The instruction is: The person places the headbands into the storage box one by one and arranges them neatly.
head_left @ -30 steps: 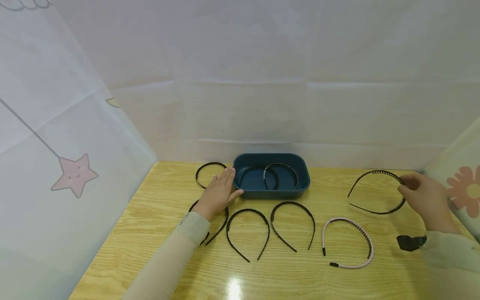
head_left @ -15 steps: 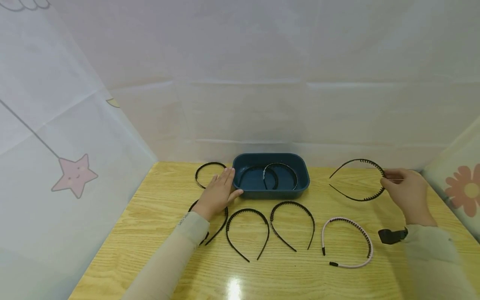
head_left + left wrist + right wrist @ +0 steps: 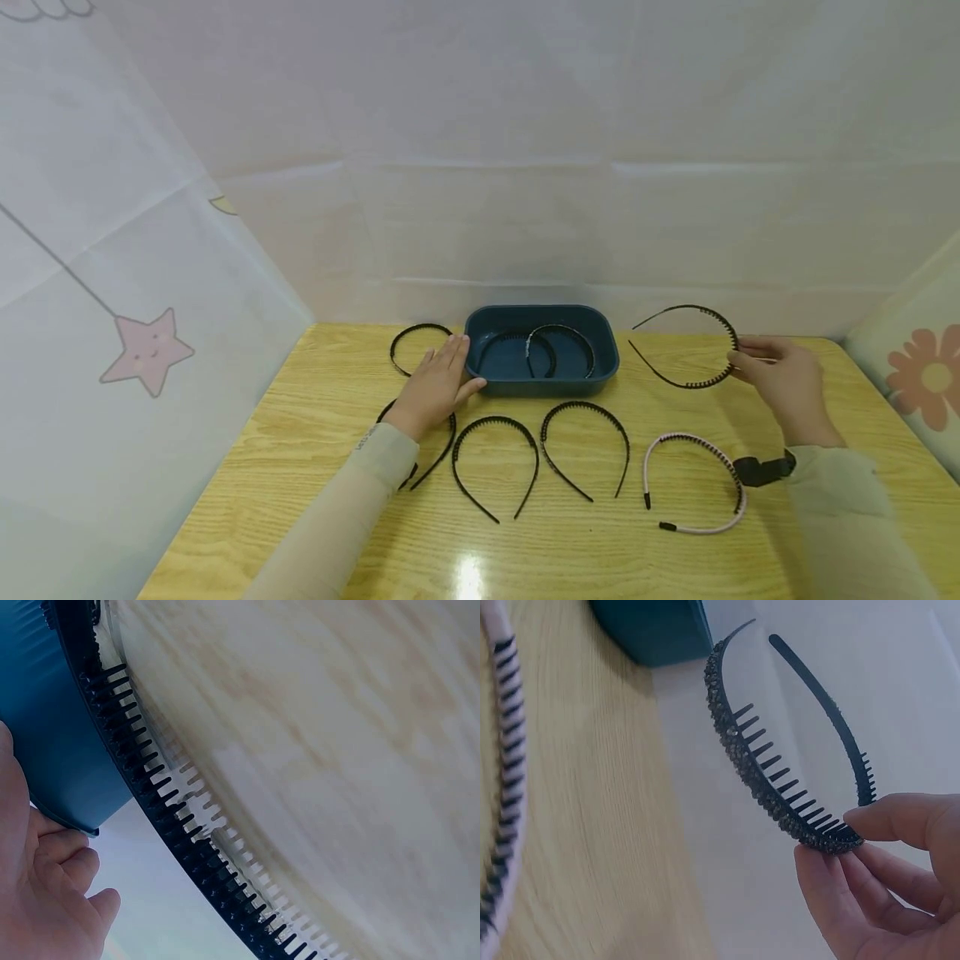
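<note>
My right hand (image 3: 787,383) pinches a black toothed headband (image 3: 742,761) between thumb and fingers at its curved middle. Dark glittering beads cover its outer side, and its two ends point left toward the bin. A deep blue rectangular bin (image 3: 540,388) stands at the back, with two dark headbands inside, one of them (image 3: 553,354) lying toward the left. My left hand (image 3: 433,387) rests against the bin's left end, fingers straight along the side and thumb at the front corner. Beneath the left wrist lies another black headband (image 3: 180,844), partly hidden by the arm.
In front of the bin, two black headbands lie side by side, the left one (image 3: 537,454) closer to me. A pink headband (image 3: 705,531) with black teeth sits to their right. One more dark headband (image 3: 405,333) lies left of the bin. A white sheet (image 3: 480,208) hangs behind the table.
My right hand has carried the beaded headband left and slightly back, from the table's right side toward the bin. The left hand and the bin have stayed in place.
</note>
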`<state>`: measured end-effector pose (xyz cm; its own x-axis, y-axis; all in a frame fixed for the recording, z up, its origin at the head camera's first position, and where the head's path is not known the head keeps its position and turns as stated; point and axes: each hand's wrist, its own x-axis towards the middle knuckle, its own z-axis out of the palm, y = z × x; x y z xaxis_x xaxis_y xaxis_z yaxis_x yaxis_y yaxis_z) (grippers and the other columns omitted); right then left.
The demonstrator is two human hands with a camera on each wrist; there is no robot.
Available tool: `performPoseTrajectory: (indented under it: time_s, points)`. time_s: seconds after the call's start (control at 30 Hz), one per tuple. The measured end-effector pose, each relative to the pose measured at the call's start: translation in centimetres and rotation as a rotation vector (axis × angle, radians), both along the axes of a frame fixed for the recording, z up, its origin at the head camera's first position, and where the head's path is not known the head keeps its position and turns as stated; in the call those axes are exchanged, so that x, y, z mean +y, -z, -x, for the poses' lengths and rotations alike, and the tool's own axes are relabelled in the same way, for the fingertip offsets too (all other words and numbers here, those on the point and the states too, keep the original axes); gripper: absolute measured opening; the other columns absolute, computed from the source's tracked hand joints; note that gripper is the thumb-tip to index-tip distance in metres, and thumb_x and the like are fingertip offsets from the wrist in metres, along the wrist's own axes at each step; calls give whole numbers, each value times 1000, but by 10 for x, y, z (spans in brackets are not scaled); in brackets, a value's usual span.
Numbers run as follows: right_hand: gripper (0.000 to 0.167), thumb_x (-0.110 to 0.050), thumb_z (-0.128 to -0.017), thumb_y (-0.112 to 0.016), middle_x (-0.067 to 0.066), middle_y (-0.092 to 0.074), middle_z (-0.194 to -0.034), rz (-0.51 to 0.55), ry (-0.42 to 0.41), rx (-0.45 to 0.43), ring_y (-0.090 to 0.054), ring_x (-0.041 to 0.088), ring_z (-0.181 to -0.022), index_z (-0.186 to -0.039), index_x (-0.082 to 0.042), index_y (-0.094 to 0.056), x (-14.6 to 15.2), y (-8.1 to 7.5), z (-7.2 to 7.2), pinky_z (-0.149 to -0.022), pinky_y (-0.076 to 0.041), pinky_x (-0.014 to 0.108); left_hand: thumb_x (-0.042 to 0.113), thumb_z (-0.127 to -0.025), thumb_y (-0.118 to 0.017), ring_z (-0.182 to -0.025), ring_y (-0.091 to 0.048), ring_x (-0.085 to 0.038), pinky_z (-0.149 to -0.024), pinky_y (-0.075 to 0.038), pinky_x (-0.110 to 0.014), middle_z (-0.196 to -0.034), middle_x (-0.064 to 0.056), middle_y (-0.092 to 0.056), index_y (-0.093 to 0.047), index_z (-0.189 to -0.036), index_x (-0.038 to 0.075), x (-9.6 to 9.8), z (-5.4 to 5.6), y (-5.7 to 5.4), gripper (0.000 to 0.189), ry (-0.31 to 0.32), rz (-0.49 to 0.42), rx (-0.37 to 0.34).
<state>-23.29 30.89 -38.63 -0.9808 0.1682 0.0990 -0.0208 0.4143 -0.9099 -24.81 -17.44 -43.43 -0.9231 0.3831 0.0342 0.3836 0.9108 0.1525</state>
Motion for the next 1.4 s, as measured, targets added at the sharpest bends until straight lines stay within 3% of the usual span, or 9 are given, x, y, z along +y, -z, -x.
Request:
performPoseTrajectory:
  time_s: [0.23, 0.5, 0.87, 1.1, 1.4]
  points:
    - [32, -4, -96, -70, -5, -70, -98, 418, -128, 16, -72, 7, -86, -124, 6, -58, -14, 3, 4, -79, -60, 23, 56, -107, -35, -156, -9, -29, -126, -10, -52, -169, -17, -10, -8, -162, 1, 0, 1, 0, 83, -4, -4, -12]
    - [39, 0, -92, -74, -1, -72, -96, 558, -172, -17, -73, 10, -86, -125, 12, -58, -38, 1, 14, -81, -60, 26, 57, -107, -34, -156, -9, -29, -126, -10, -52, -169, -16, -9, -7, -162, 2, 1, 1, 1, 83, -10, 2, -14]
    - [42, 0, -93, -72, 1, -73, -96, 567, -200, -27, -73, 11, -86, -128, 15, -54, -77, 4, 24, -83, -60, 28, 55, -107, -36, -155, -13, -31, -125, -14, -54, -168, -18, -13, -10, -162, 0, 2, 0, 2, 82, -4, 13, 20]
    - [52, -5, -93, -74, 1, -71, -94, 506, -209, -32, -72, 10, -87, -132, 19, -50, -104, 2, 28, -84, -60, 29, 56, -107, -35, -155, -13, -30, -124, -16, -54, -168, -18, -13, -10, -162, 0, 2, 1, 2, 82, -4, 24, 21]
    - [48, -9, -95, -73, 0, -68, -99, 382, -204, -59, -73, 12, -90, -133, 15, -55, -137, 1, 35, -83, -61, 27, 56, -107, -36, -156, -11, -29, -125, -14, -54, -168, -17, -12, -10, -162, 1, 2, 2, 3, 82, -7, 13, 13]
